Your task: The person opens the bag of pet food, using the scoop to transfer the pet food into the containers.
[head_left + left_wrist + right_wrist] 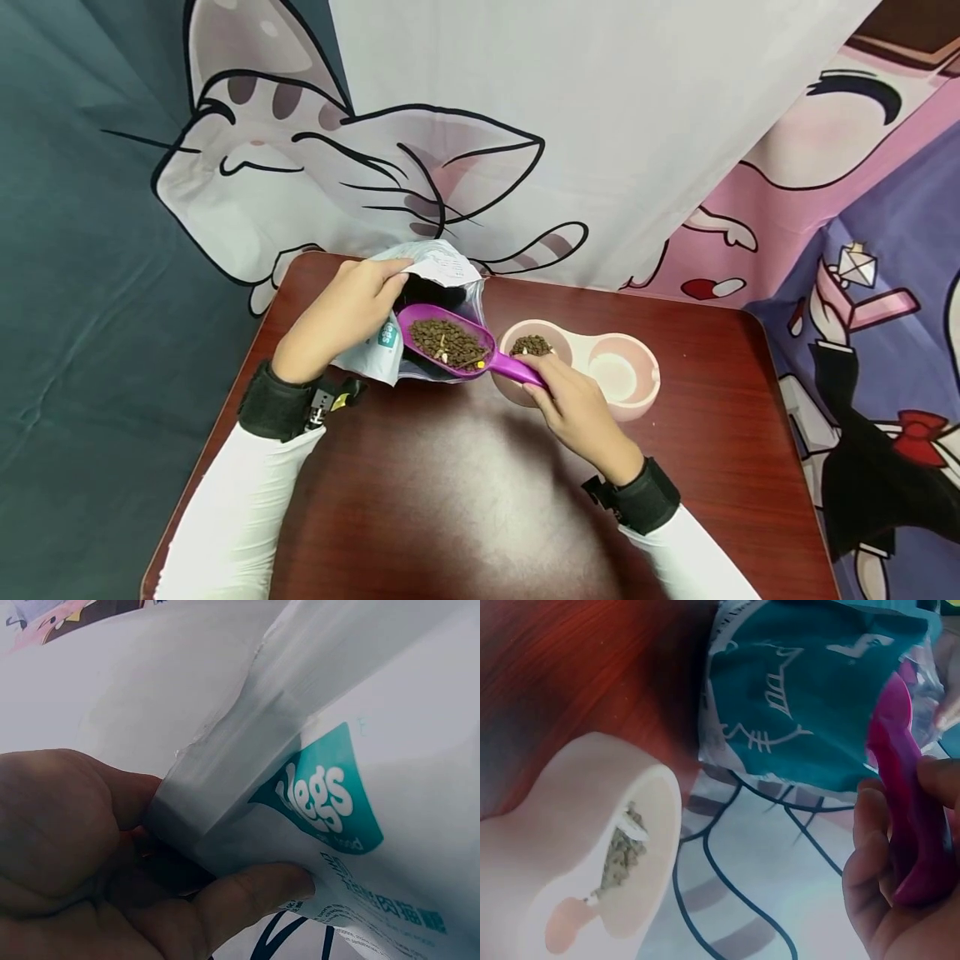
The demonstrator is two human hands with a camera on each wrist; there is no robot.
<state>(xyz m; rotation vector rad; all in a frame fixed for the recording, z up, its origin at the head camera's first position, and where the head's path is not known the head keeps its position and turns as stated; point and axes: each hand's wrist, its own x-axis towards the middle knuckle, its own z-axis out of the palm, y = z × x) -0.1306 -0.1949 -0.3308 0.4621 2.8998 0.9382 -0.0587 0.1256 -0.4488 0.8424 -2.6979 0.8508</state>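
Observation:
A white and teal pet-food bag (372, 358) stands at the back left of the table, its mouth open. My left hand (337, 312) grips the bag's edge, thumb on the printed side in the left wrist view. In my right hand (581, 412) is the handle of a purple scoop (517, 369), fingers curled round it. Brown kibble (442, 340) with a few pale and yellow bits fills the scoop, which is at the bag's mouth. Just right of the bag sits a pink double bowl (582, 343). Its left cup holds some kibble (531, 345), partly hidden by my right hand.
The reddish-brown wooden table (720, 417) reaches out to the right and front. Behind it hangs a cloth (637, 125) printed with cartoon cats and figures. Black camera straps (273, 402) wrap both wrists over white sleeves.

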